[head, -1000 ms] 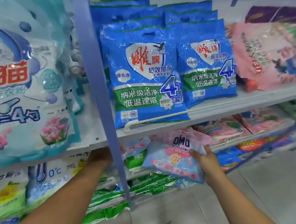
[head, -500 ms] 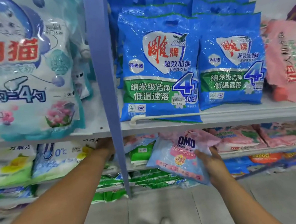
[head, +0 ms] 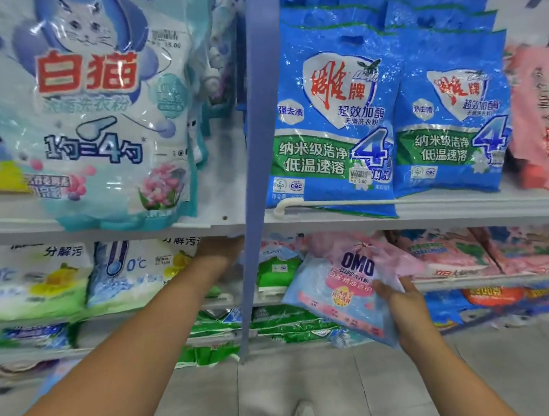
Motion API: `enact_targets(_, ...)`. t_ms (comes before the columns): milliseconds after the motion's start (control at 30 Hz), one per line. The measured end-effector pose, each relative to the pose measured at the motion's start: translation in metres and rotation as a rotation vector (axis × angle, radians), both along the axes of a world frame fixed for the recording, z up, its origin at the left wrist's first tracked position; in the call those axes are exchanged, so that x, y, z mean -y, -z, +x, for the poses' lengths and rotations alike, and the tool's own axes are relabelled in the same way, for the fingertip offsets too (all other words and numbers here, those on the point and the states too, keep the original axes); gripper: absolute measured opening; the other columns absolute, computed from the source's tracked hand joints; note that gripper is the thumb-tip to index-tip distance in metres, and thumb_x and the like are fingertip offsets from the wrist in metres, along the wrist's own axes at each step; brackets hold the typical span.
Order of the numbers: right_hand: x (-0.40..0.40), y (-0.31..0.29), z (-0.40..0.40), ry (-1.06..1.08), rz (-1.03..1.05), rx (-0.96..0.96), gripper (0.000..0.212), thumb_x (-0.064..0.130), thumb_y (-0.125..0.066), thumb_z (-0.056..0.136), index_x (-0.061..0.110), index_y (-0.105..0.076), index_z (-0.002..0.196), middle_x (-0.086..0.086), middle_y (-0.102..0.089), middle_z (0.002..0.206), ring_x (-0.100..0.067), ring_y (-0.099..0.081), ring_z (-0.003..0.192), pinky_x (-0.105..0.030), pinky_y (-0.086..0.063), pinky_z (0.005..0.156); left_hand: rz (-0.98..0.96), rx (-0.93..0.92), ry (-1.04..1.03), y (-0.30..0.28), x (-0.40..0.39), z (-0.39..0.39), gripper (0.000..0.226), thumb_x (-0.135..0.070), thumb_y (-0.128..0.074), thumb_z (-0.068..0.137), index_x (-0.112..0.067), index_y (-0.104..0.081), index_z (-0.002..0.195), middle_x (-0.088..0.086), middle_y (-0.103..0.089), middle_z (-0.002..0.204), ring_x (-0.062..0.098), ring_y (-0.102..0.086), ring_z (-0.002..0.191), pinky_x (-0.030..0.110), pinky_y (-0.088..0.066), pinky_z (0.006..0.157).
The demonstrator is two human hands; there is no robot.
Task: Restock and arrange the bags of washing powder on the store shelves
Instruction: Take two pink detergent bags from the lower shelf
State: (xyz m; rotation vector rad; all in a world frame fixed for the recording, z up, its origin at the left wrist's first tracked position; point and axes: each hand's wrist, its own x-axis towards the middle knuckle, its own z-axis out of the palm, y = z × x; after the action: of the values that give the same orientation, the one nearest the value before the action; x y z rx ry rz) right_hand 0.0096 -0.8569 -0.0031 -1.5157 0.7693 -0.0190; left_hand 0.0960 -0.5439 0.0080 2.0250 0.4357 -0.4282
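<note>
My right hand [head: 400, 301] grips the pink-and-blue bag [head: 345, 287] by its edge, held just in front of the second shelf [head: 476, 282]. My left hand [head: 218, 252] reaches under the upper shelf — its fingers are hidden, so I cannot tell their state. I should tilt the bag flat to clear the blue post [head: 256, 174] — blue bags [head: 334, 124] stand above.

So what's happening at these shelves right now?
A person is stocking washing powder. Their right hand holds a pink and blue OMO bag in front of the lower shelf, just right of the blue upright post. Their left hand reaches in under the upper shelf; its fingers are hidden behind the post.
</note>
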Motion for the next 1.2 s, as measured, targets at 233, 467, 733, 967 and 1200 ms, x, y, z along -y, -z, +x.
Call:
enact_targets(233, -0.016, -0.005, -0.008, -0.014, -0.02, 0.054, 0.049, 0.02, -0.075, 0.089, 0.029, -0.055, 0.133, -0.004, -0.064, 0.125, -0.032, -0.063, 0.11, -0.048, -0.049, 0.1, -0.02, 0.243, -0.088, -0.018, -0.08, -0.044, 0.043, -0.038, -0.09, 0.071, -0.026, -0.069, 0.106, -0.009, -0.07, 0.11, 0.012, -0.067, 0.097, 0.029, -0.05, 0.09)
enact_targets(467, -0.042, -0.02, -0.022, 0.038, 0.008, 0.09, 0.037, 0.009, -0.066, 0.096, 0.017, -0.055, 0.13, -0.009, -0.058, 0.115, -0.028, -0.056, 0.098, -0.041, -0.048, 0.09, -0.021, 0.036, -0.215, -0.012, -0.14, -0.078, 0.082, -0.047, -0.074, 0.086, -0.006, -0.04, 0.148, 0.014, -0.052, 0.146, 0.034, -0.052, 0.131, 0.034, -0.042, 0.094)
enact_targets(733, -0.068, -0.028, -0.07, 0.096, 0.003, 0.101, 0.02, 0.011, -0.069, 0.092, 0.023, -0.069, 0.108, -0.013, -0.074, 0.106, -0.032, -0.072, 0.088, -0.04, -0.058, 0.074, -0.531, -0.199, -0.133, 0.021, -0.147, -0.055, 0.098, -0.052, -0.094, 0.058, -0.013, -0.054, 0.139, 0.009, -0.073, 0.122, 0.03, -0.072, 0.107, 0.047, -0.058, 0.093)
enact_targets(967, -0.079, -0.042, -0.112, 0.098, 0.027, 0.149, 0.025, 0.007, -0.067, 0.092, 0.012, -0.066, 0.117, -0.02, -0.074, 0.106, -0.031, -0.072, 0.079, -0.037, -0.061, 0.065, -0.494, 0.014, -0.191, 0.023, -0.121, -0.057, 0.064, -0.005, -0.066, 0.086, -0.012, -0.04, 0.144, 0.009, -0.061, 0.138, 0.027, -0.068, 0.106, 0.04, -0.059, 0.086)
enact_targets(1200, -0.054, -0.052, -0.14, 0.036, 0.045, 0.201, 0.021, 0.011, -0.071, 0.09, 0.016, -0.07, 0.109, -0.014, -0.077, 0.102, -0.033, -0.074, 0.083, -0.046, -0.06, 0.077, -0.574, 0.219, -0.359, -0.021, -0.146, -0.09, 0.045, -0.002, -0.056, 0.097, -0.022, -0.048, 0.136, 0.002, -0.065, 0.123, 0.027, -0.064, 0.108, 0.037, -0.051, 0.089)
